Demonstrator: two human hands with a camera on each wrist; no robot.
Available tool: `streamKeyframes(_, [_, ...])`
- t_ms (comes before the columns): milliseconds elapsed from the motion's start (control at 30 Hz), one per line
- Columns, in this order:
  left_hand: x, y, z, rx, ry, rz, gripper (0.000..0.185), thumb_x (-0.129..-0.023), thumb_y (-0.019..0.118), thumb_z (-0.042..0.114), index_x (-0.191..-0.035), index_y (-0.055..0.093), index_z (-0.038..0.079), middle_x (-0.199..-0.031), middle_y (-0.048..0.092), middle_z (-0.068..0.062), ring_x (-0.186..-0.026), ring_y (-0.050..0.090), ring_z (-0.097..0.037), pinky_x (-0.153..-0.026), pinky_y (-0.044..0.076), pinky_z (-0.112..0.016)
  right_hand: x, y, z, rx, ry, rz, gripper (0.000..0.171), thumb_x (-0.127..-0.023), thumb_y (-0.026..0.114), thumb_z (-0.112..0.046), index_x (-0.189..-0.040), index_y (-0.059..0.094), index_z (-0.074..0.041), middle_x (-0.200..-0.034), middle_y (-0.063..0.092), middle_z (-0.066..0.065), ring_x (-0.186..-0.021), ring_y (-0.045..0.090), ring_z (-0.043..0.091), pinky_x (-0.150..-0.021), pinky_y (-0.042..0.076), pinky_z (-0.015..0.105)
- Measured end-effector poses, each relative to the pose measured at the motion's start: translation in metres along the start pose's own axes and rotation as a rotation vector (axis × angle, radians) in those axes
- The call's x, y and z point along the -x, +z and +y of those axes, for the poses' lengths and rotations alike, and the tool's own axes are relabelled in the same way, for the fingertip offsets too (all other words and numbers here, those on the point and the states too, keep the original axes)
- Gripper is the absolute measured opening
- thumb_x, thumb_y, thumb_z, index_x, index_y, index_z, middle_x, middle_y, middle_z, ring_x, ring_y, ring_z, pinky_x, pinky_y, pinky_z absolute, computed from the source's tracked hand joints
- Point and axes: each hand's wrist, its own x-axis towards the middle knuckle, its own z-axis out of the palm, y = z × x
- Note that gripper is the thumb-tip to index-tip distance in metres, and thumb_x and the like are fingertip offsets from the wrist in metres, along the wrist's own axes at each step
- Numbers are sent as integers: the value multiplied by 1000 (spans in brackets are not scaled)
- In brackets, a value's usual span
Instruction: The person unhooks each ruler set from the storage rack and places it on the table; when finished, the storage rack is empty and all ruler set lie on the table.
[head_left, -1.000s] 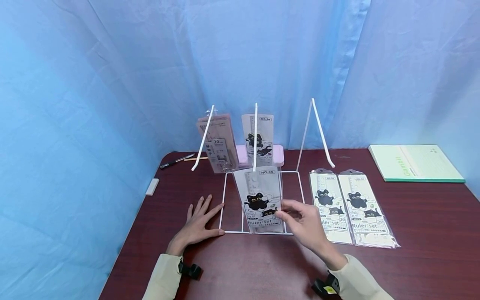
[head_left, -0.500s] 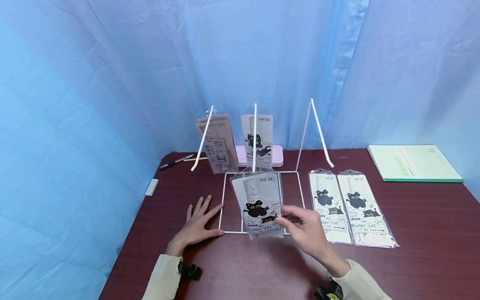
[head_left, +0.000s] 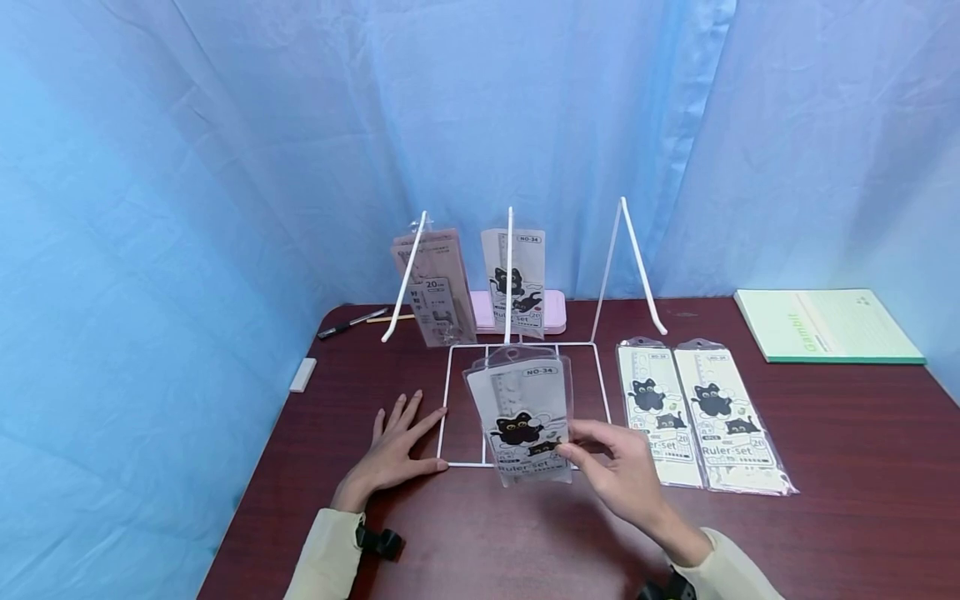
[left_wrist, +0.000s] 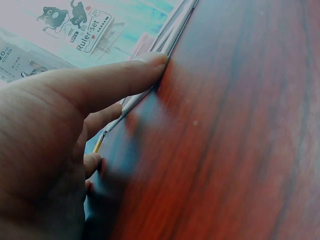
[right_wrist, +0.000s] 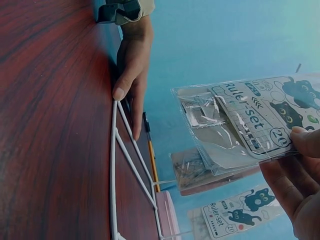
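Observation:
My right hand point(head_left: 618, 475) pinches the lower right edge of a ruler set packet point(head_left: 528, 421), clear plastic with black cats printed on it. In the head view its top hole sits just below the tip of the middle prong of a white wire display rack point(head_left: 446, 400). The right wrist view shows thumb on the front of the packet and fingers behind. Flat on the table, my left hand point(head_left: 397, 450) has its fingers spread, with thumb and fingertip at the rack's base. Another ruler set point(head_left: 528, 287) hangs on the middle prong, and pink packets point(head_left: 435, 287) on the left prong.
Two more ruler sets point(head_left: 720, 417) lie side by side on the table right of the rack. Behind them is a green-edged notebook point(head_left: 832, 325). A pink case point(head_left: 555, 311), a black pen point(head_left: 348, 323) and a white eraser point(head_left: 303, 375) lie around the rack.
The right hand has drawn the held ruler set down and toward me, so its top hole now shows below the middle prong's tip. The left hand has stayed in place.

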Motion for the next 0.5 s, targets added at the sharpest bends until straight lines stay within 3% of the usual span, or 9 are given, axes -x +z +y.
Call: streamKeyframes(500, [1, -1, 1, 15, 11, -9, 83, -86, 73, 50, -157, 36, 27, -170, 7, -18, -157, -3, -45, -118, -5, -73, 8, -26, 5, -25, 69, 38, 30, -65, 72, 26, -90, 71, 9, -74, 71, 21, -72, 69, -6, -63, 56, 13])
